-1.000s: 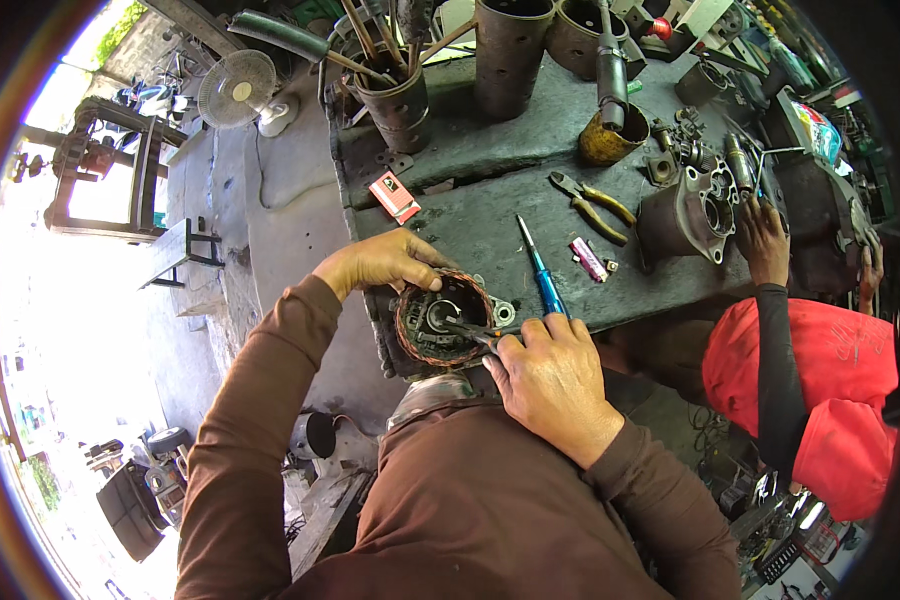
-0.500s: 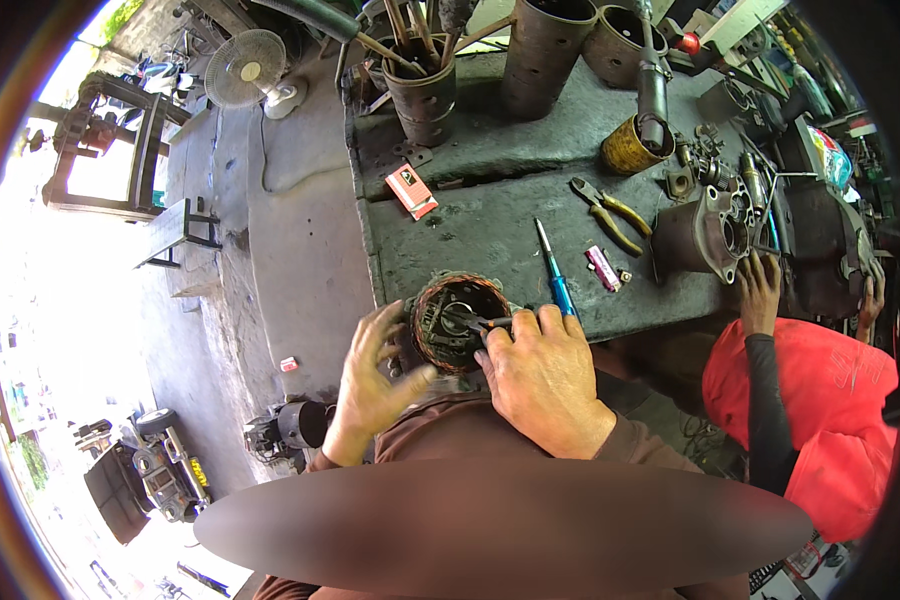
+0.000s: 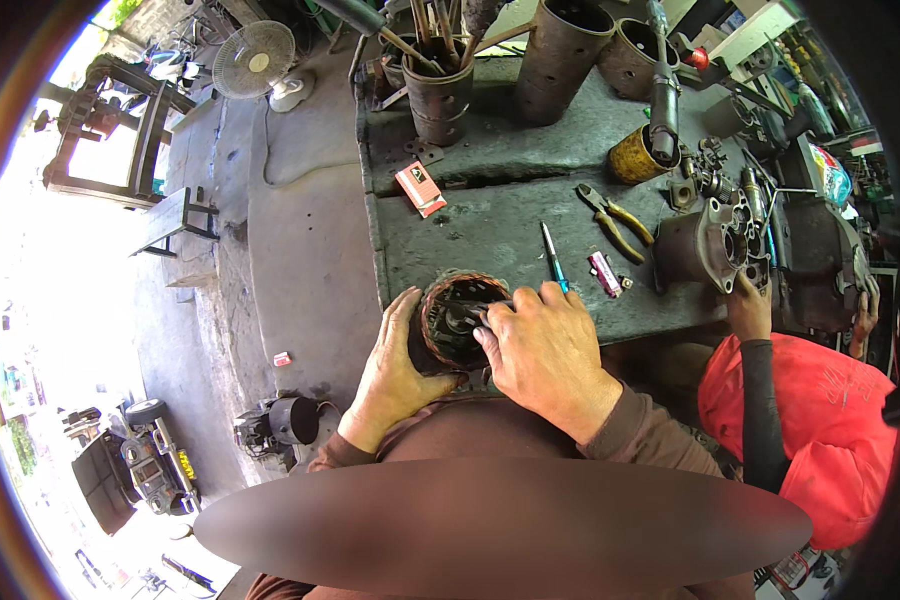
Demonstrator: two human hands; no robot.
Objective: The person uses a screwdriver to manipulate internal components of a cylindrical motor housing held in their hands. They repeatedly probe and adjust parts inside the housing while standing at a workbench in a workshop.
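Observation:
A round housing with a ring of copper windings (image 3: 458, 283) is at the bench's front edge, its dark inside facing up. My left hand (image 3: 395, 370) grips its left side, fingers along the outside and thumb round the lower part. My right hand (image 3: 540, 355) is closed on a dark hand tool, mostly hidden under the fingers, whose end is inside the housing. Just beyond that hand lies a blue-handled screwdriver (image 3: 554, 250). Yellow-handled pliers (image 3: 622, 231), a small pink packet (image 3: 603, 275) and a red-and-white carton (image 3: 422, 190) lie farther back.
A co-worker in red (image 3: 810, 420) at the right has hands on metal housings (image 3: 690, 255). Metal cylinders (image 3: 560, 60), a tool-filled can (image 3: 440, 105) and a yellow can (image 3: 638, 160) stand on the bench (image 3: 440, 230). A fan (image 3: 254, 62) and low bench (image 3: 178, 222) are leftward.
My left hand left the housing's upper rim, moved down and leftward with fingers spread, and now grips its left side. The view has shifted somewhat. The co-worker's near hand has moved slightly.

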